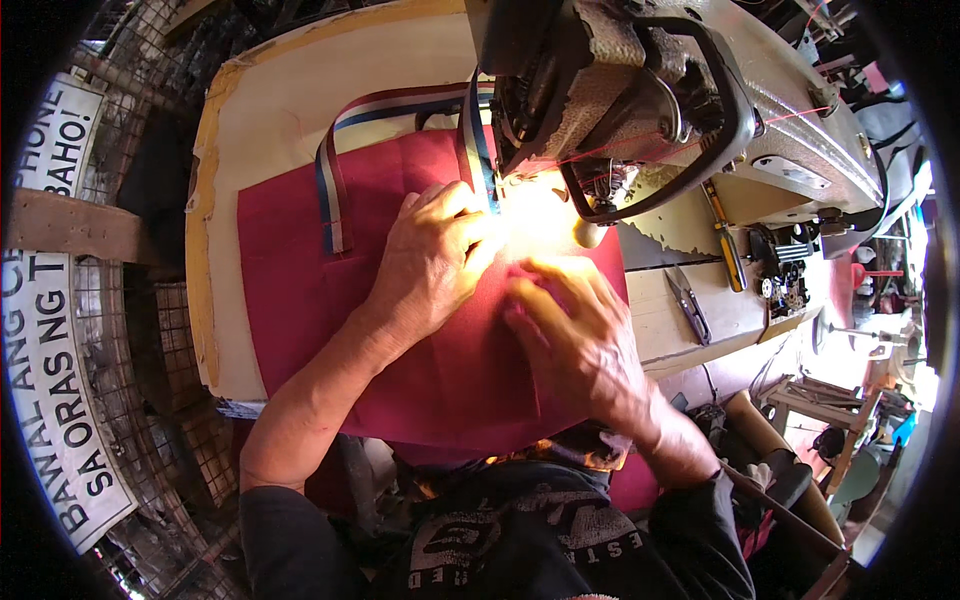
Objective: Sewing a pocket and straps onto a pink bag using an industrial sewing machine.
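A red fabric piece (300, 300) lies spread over the pale table under the sewing machine (800, 110). A striped webbing strap (328, 190) in blue, white and dark red loops over its far edge, one end running to the brightly lit needle area. My left hand (430, 260) is closed on the fabric just left of the needle, its bent fingers beside that strap end. Nearer me and to the right, my right hand (585, 335) has its fingers bent inward, pinching the fabric. Glare hides the needle and the exact fingertip contact.
To the right of the machine's needle lie a yellow-handled screwdriver (725, 240) and thread snips (688, 305). A red thread (640, 150) crosses the machine head. The worn table edge (200, 200) bounds the left side, beside wire mesh and white signs (75, 400).
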The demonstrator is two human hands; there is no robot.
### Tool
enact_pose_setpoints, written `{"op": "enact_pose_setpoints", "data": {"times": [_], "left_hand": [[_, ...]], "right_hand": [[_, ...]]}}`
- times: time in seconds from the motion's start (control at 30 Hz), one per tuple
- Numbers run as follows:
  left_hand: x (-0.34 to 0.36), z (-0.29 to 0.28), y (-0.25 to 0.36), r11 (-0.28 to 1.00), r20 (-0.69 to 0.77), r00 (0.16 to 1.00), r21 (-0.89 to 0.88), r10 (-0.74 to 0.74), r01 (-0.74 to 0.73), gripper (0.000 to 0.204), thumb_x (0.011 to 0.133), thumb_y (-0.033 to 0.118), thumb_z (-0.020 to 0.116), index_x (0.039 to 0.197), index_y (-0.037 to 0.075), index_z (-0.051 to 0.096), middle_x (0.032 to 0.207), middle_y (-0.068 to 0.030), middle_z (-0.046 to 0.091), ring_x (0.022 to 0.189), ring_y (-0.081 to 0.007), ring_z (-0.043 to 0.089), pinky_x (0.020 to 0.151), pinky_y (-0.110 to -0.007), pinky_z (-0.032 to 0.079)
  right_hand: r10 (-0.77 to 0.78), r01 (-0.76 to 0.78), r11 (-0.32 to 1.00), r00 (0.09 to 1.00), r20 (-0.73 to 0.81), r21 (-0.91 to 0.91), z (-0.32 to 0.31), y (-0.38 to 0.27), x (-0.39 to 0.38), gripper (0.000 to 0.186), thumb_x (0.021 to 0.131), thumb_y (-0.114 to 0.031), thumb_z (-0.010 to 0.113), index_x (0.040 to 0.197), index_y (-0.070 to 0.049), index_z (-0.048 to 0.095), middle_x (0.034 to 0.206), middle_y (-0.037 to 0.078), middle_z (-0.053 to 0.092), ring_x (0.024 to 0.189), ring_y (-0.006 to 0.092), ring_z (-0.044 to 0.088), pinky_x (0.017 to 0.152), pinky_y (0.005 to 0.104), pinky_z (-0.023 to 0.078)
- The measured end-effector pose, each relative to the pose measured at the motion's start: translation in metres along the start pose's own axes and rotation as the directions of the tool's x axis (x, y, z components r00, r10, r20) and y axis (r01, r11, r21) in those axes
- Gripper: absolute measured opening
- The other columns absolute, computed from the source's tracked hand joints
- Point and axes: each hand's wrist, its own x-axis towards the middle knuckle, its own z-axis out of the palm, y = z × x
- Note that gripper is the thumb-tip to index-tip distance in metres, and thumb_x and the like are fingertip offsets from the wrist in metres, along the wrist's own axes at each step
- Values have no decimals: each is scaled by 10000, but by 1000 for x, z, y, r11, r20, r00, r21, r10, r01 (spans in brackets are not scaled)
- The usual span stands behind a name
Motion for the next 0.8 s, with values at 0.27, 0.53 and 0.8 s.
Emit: {"op": "enact_pose_setpoints", "data": {"times": [0.27, 0.53, 0.8], "left_hand": [[3, -25, -22, 912, 16, 985, -375, -171, 165, 154, 969, 93, 660, 1083, 12, 726, 1040, -73, 696, 913, -194, 678, 853, -326, 548], [-54, -90, -10, 955, -118, 948, -7, -297, 298, 216, 956, 99, 679, 1142, -8, 707, 1080, -115, 638, 1000, -282, 628, 865, -384, 524], [-93, -68, -13, 936, -151, 949, 183, -277, 302, 382, 871, 134, 771, 1243, 72, 707, 1202, -104, 600, 1155, -306, 576, 998, -429, 492]], "right_hand": [[-136, 133, 990, 988, 68, 52, 5, 14, 17, 442, 819, -183, 753, 1198, 4, 625, 1264, 179, 620, 1039, 366, 628, 827, 469, 483], [-25, 24, 1000, 992, 120, 13, 2, 11, 12, 491, 812, -165, 816, 1274, -71, 676, 1357, 146, 615, 1253, 359, 567, 1073, 467, 442], [-112, 116, 993, 982, 150, -20, -4, 22, 10, 498, 850, -288, 786, 1264, -46, 650, 1295, 144, 633, 1222, 353, 579, 1025, 462, 431]]}}
